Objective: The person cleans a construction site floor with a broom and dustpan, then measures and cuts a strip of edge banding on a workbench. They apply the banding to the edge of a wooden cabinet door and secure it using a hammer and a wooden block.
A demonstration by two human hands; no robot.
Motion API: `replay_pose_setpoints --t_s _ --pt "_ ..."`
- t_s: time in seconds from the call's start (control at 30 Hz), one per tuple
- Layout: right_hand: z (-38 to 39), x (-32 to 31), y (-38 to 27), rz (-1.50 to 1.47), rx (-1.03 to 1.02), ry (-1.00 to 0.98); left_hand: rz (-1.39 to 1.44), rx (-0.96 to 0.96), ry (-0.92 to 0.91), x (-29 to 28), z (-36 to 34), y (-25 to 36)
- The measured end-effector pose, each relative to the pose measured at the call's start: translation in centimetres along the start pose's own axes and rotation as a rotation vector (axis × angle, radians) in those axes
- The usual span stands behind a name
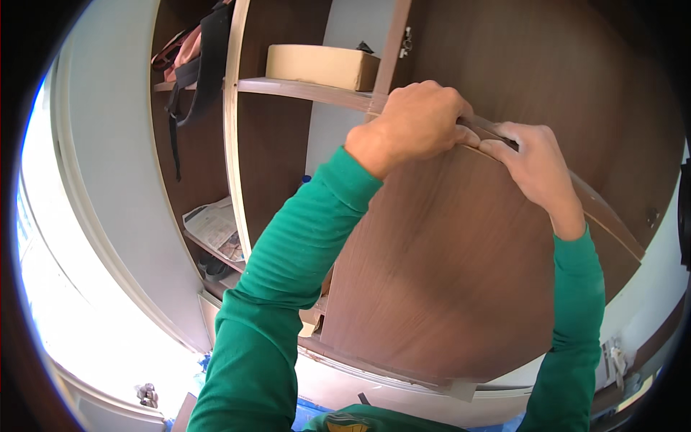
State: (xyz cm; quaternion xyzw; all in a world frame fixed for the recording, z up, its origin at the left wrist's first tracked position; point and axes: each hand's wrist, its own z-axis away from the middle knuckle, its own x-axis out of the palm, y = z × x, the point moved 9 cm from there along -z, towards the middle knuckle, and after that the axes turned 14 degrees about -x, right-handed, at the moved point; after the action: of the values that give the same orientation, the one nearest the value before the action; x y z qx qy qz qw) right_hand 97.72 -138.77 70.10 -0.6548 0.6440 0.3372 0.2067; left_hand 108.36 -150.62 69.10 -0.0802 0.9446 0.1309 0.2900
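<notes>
A large brown wood-grain panel (432, 266) stands upright in front of the cabinet, its top edge bowed by the lens. Over that edge my left hand (417, 119) is curled, knuckles up, its thumb pressed on the near side. Close beside it, my right hand (536, 162) grips the same edge, with its thumb tip almost meeting the left one. The fingers behind the edge are partly hidden, so any small thing between them cannot be made out. A thin see-through strip (376, 105) shows at the panel's upper left corner.
A cardboard box (317, 66) sits on an open shelf (306, 89) at the back left. Bag straps (201, 65) hang in the left compartment, above newspapers (216, 225). Another brown panel (533, 65) with a metal hinge (407, 43) rises behind my hands.
</notes>
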Motion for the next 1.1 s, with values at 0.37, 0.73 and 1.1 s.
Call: replay_pose_setpoints --t_s 0.37,0.73,1.1 --pt "-0.5 0.6 -1.0 0.057 -0.048 -0.045 -0.030 0.065 -0.006 -2.0 0.7 -2.5" --pt "-1.5 0.9 -0.2 0.078 0.020 -0.133 -0.132 0.093 -0.075 -2.3 0.7 -1.1" --pt "-1.0 1.7 -0.7 -0.100 -0.119 0.080 -0.142 0.073 0.318 -9.6 5.2 -6.8"
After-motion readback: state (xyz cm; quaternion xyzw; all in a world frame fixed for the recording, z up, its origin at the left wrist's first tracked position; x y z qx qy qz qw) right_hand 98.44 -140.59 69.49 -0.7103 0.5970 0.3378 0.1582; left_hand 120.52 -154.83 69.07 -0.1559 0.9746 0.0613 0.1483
